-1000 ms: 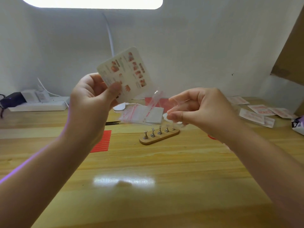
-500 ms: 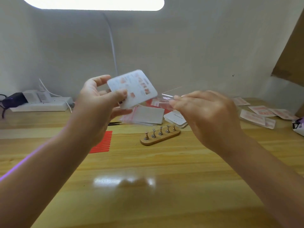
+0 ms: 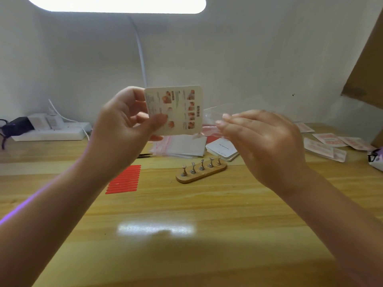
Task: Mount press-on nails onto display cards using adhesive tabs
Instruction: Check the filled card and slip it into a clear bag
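Near half of wooden table [image 3: 186, 245] bare toward its front edge — clutter sits further back: wooden nail stand [image 3: 201, 172], red adhesive strips [image 3: 124, 180], stack of bags [image 3: 180, 147]. Left hand [image 3: 124, 129] pinches printed display card [image 3: 175, 109] upright above table; right hand [image 3: 263, 139], just beside the card's right edge, holds a clear sleeve [image 3: 213, 117] — fingers blurred, grip unclear.

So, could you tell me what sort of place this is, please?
Probably a small press-on nail packing desk: a wooden nail stand, a stack of clear bags and printed cards lie on the wooden table.
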A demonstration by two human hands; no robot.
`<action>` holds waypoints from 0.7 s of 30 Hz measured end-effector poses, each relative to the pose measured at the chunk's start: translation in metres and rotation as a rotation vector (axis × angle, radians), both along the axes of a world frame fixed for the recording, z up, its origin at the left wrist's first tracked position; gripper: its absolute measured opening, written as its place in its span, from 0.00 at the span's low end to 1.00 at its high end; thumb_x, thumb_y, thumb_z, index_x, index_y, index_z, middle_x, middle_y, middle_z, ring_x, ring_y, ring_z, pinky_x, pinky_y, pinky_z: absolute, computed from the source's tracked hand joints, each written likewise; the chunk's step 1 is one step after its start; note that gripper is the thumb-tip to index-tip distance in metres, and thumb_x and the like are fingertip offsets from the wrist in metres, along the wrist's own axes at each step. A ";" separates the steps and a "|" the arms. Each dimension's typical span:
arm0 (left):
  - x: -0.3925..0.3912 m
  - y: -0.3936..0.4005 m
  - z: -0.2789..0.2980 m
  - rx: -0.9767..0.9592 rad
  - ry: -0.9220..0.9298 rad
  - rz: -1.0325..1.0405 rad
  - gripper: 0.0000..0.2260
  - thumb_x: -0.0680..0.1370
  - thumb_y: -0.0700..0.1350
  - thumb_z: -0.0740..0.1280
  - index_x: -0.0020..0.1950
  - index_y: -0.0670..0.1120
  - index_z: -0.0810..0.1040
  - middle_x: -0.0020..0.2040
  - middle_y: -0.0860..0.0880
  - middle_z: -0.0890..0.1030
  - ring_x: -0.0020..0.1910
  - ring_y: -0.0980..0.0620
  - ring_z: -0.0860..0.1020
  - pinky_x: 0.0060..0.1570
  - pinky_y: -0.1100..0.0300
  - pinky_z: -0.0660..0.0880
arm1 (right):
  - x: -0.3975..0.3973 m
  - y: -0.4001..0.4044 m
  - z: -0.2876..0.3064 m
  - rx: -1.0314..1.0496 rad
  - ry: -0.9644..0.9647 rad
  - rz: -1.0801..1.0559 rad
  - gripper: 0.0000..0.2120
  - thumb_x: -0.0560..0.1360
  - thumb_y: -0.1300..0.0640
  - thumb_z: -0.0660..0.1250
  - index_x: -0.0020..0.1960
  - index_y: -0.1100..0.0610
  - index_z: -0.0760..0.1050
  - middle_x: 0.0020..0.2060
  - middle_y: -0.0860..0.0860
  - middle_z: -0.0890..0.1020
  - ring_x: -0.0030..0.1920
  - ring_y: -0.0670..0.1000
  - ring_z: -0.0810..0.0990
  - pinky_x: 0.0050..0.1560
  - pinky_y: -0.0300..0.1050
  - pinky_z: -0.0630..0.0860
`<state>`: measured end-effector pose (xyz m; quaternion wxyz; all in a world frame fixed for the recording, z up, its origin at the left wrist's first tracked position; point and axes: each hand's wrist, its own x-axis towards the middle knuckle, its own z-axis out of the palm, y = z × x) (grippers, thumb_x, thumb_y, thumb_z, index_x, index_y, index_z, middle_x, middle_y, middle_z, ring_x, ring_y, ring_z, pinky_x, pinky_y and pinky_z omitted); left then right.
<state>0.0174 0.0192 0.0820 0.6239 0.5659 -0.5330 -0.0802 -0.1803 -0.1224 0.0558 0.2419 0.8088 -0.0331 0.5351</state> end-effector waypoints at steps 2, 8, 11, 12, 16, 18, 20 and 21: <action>0.000 0.000 0.000 0.002 0.035 -0.017 0.08 0.74 0.38 0.70 0.47 0.49 0.75 0.47 0.52 0.84 0.45 0.51 0.84 0.38 0.60 0.81 | 0.000 0.000 0.000 -0.004 -0.006 0.006 0.09 0.69 0.69 0.76 0.48 0.62 0.85 0.45 0.56 0.86 0.43 0.58 0.85 0.36 0.54 0.81; -0.005 0.001 0.003 0.118 0.331 -0.114 0.13 0.68 0.40 0.71 0.51 0.41 0.76 0.44 0.47 0.85 0.43 0.49 0.85 0.33 0.62 0.80 | 0.001 0.001 -0.001 -0.052 -0.003 -0.005 0.08 0.71 0.68 0.74 0.49 0.61 0.85 0.46 0.56 0.86 0.44 0.58 0.85 0.39 0.50 0.79; -0.004 0.000 0.006 0.185 0.479 -0.099 0.13 0.68 0.39 0.71 0.52 0.41 0.77 0.40 0.48 0.85 0.40 0.50 0.85 0.31 0.63 0.78 | 0.000 0.001 0.000 -0.053 0.000 -0.004 0.08 0.70 0.69 0.75 0.49 0.62 0.85 0.45 0.57 0.86 0.44 0.58 0.85 0.38 0.51 0.80; -0.004 0.000 0.006 0.199 0.495 -0.095 0.11 0.70 0.37 0.70 0.52 0.42 0.77 0.39 0.48 0.85 0.40 0.50 0.85 0.31 0.63 0.78 | 0.001 0.001 0.000 -0.053 0.001 -0.005 0.09 0.70 0.69 0.75 0.49 0.62 0.85 0.45 0.56 0.86 0.44 0.58 0.85 0.38 0.51 0.80; -0.007 0.001 0.006 0.186 0.489 -0.076 0.07 0.74 0.34 0.67 0.51 0.43 0.77 0.38 0.49 0.85 0.39 0.51 0.84 0.29 0.64 0.76 | 0.001 0.002 0.000 -0.050 0.008 -0.013 0.09 0.70 0.69 0.74 0.49 0.62 0.85 0.45 0.57 0.86 0.44 0.58 0.85 0.38 0.50 0.79; -0.008 0.002 0.006 0.172 0.481 -0.058 0.07 0.75 0.34 0.67 0.51 0.43 0.77 0.38 0.49 0.85 0.38 0.51 0.84 0.28 0.65 0.76 | 0.000 0.002 0.001 -0.057 0.009 -0.020 0.10 0.70 0.70 0.75 0.50 0.62 0.85 0.45 0.57 0.86 0.44 0.58 0.85 0.39 0.50 0.79; -0.007 0.002 0.007 0.170 0.501 -0.037 0.07 0.75 0.33 0.66 0.51 0.42 0.77 0.38 0.48 0.85 0.36 0.51 0.84 0.27 0.66 0.75 | 0.000 0.002 0.001 -0.068 0.005 -0.028 0.10 0.70 0.70 0.74 0.50 0.62 0.85 0.46 0.57 0.86 0.45 0.58 0.85 0.39 0.50 0.79; -0.007 0.001 0.008 0.172 0.526 -0.035 0.07 0.75 0.33 0.66 0.51 0.41 0.78 0.38 0.48 0.85 0.36 0.51 0.84 0.26 0.66 0.75 | 0.000 0.002 0.001 -0.075 0.002 -0.031 0.10 0.71 0.70 0.74 0.50 0.62 0.84 0.46 0.57 0.86 0.45 0.58 0.85 0.39 0.50 0.79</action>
